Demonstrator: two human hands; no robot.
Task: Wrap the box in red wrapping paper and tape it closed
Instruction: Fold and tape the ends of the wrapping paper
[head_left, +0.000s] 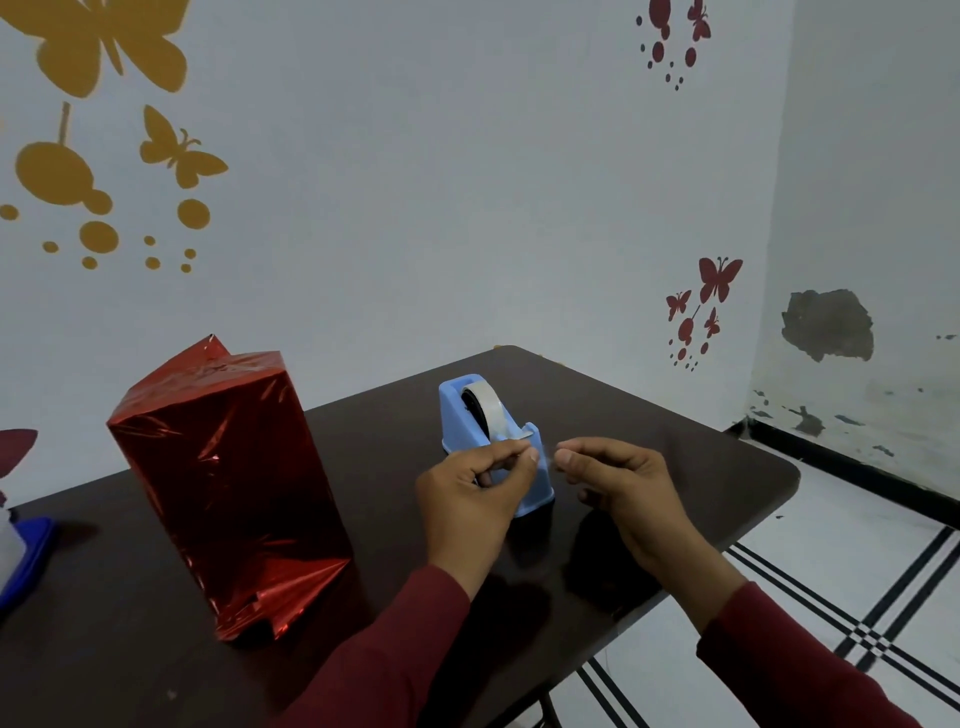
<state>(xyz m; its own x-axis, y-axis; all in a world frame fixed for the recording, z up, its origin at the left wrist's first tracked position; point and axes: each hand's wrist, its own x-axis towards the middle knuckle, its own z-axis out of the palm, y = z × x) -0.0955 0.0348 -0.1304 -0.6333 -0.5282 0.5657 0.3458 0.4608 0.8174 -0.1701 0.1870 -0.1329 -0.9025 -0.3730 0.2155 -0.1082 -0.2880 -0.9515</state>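
Standing upright on the dark table (649, 441), left of centre: the box (228, 483), covered in shiny red wrapping paper (283, 597), loose folds sticking out at its top and bottom; sitting just right of it, well apart, a blue tape dispenser (470, 415) holding a roll of clear tape (485, 402); pinching a short clear strip of tape (545, 457) between thumb and forefinger, the left hand (467, 493), other fingers curled in, right in front of the dispenser; pinching the strip's other end likewise, the right hand (623, 488), fingers curled; lying at the table's left edge, something blue (28, 556); showing behind, a white wall (441, 182) with yellow and red butterfly stickers; lying below right, a white tiled floor (831, 571) with black stripes.
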